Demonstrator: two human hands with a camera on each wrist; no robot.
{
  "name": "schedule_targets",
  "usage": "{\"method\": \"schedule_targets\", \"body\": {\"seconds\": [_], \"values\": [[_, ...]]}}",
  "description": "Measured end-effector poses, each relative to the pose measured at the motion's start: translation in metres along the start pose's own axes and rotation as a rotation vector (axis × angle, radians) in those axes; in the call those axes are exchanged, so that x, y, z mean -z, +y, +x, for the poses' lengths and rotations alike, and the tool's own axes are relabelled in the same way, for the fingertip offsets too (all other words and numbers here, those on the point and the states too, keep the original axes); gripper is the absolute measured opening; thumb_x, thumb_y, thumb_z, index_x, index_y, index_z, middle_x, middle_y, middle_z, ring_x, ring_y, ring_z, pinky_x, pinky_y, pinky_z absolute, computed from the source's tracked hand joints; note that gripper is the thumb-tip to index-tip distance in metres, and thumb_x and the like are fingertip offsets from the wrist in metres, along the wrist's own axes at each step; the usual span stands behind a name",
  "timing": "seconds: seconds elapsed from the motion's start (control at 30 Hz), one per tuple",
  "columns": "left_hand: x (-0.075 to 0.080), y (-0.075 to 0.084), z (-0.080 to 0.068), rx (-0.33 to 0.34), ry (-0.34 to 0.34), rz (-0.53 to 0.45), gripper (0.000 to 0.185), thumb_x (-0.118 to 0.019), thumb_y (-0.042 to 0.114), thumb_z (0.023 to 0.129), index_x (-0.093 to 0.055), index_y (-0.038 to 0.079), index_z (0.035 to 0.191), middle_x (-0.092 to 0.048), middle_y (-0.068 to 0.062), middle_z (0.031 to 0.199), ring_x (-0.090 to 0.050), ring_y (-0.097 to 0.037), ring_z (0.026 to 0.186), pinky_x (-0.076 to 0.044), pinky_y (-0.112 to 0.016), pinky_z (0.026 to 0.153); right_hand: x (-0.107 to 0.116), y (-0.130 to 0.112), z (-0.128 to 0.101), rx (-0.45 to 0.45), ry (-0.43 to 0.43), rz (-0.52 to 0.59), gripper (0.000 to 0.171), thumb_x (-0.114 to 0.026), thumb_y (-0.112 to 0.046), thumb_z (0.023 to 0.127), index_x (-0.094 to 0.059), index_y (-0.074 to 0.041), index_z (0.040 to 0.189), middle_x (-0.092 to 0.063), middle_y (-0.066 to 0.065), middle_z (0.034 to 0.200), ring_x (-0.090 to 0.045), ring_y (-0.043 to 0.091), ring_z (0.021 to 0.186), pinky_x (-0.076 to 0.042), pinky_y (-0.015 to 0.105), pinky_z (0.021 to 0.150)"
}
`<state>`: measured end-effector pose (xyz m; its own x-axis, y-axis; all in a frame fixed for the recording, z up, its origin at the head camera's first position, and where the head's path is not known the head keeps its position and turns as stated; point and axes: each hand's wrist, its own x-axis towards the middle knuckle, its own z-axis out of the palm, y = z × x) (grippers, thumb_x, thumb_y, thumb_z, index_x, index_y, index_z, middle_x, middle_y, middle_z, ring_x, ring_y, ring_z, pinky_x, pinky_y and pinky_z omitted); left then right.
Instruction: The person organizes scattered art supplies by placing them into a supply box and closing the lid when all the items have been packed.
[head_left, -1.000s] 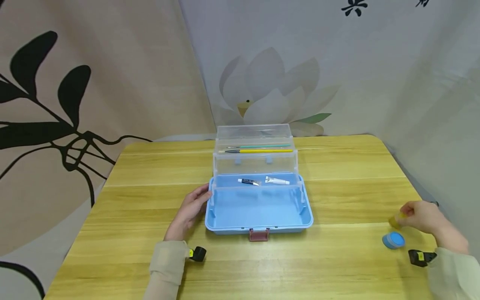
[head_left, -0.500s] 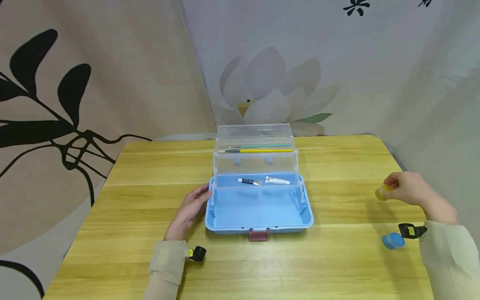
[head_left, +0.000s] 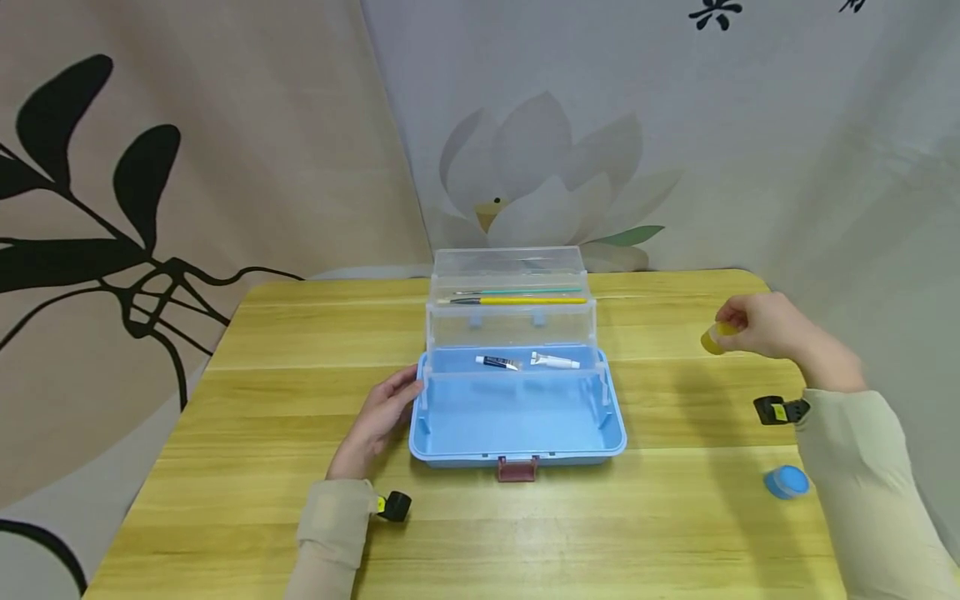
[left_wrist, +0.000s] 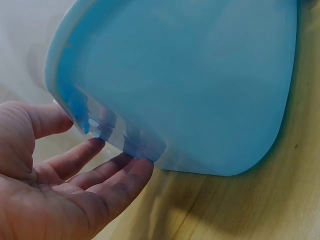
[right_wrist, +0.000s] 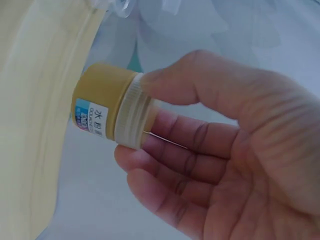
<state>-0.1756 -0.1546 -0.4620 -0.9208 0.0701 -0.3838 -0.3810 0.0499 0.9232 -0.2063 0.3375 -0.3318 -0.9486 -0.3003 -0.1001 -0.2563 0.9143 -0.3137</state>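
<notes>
Jar (right_wrist: 100, 95), yellow, is tilted and off the table (head_left: 225, 500), right of the open blue box (head_left: 517, 425) — right hand (head_left: 772, 329) pinches it at the ribbed cap (right_wrist: 129, 112). Left hand (head_left: 378, 423) grips the box's side. Assessment: good carrying calls for firm pressure, a more upright jar and a steady box — so shallow a pinch could slip.

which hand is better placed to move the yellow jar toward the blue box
Probably the right hand: it pinches the yellow jar. The left hand touches the blue box, perhaps steadying it.
</notes>
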Motion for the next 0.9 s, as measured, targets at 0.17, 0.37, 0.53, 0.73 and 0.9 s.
{"method": "schedule_targets", "body": {"seconds": [0.17, 0.37, 0.53, 0.73, 0.9], "values": [[0.0, 0.0, 0.0, -0.003, -0.003, -0.003, 0.047, -0.051, 0.02, 0.098, -0.04, 0.006, 0.141, -0.042, -0.016, 0.142, -0.044, -0.03, 0.125, -0.038, -0.045, 0.102, 0.008, -0.016, 0.016, 0.028, -0.007, 0.014, 0.028, -0.07, -0.01, 0.078, -0.061, 0.011, 0.095, -0.063, 0.015, 0.085, -0.057, 0.03, 0.078, -0.047, 0.048, 0.073], [0.0, 0.0, 0.0, -0.004, -0.005, -0.006, 0.047, -0.051, 0.019, 0.098, -0.039, 0.005, 0.141, -0.042, -0.017, 0.142, -0.043, -0.031, 0.126, -0.038, -0.045, 0.102, 0.016, -0.033, 0.033, 0.061, -0.012, 0.021, 0.028, -0.07, -0.01, 0.079, -0.061, 0.01, 0.096, -0.063, 0.016, 0.086, -0.057, 0.031, 0.08, -0.047, 0.048, 0.074], [0.0, 0.001, -0.001, -0.009, -0.009, -0.011, 0.047, -0.05, 0.018, 0.098, -0.039, 0.005, 0.141, -0.042, -0.017, 0.142, -0.044, -0.031, 0.125, -0.038, -0.044, 0.102, 0.021, -0.048, 0.045, 0.101, -0.012, 0.032, 0.026, -0.069, -0.01, 0.08, -0.061, 0.01, 0.096, -0.063, 0.018, 0.088, -0.057, 0.032, 0.082, -0.047, 0.049, 0.076], [0.0, 0.001, -0.001, -0.012, -0.012, -0.008, 0.047, -0.05, 0.018, 0.098, -0.039, 0.004, 0.141, -0.041, -0.017, 0.142, -0.042, -0.031, 0.126, -0.037, -0.045, 0.103, 0.025, -0.068, 0.06, 0.13, 0.003, 0.046, 0.024, -0.07, -0.008, 0.078, -0.062, 0.007, 0.095, -0.064, 0.015, 0.087, -0.058, 0.031, 0.082, -0.047, 0.049, 0.077], [0.0, 0.001, -0.002, -0.013, -0.015, -0.01, 0.047, -0.05, 0.019, 0.098, -0.038, 0.004, 0.141, -0.041, -0.017, 0.142, -0.043, -0.031, 0.126, -0.038, -0.045, 0.102, 0.027, -0.084, 0.073, 0.173, 0.012, 0.056, 0.025, -0.069, -0.009, 0.079, -0.063, 0.007, 0.098, -0.064, 0.016, 0.089, -0.058, 0.03, 0.082, -0.047, 0.048, 0.077]]}}
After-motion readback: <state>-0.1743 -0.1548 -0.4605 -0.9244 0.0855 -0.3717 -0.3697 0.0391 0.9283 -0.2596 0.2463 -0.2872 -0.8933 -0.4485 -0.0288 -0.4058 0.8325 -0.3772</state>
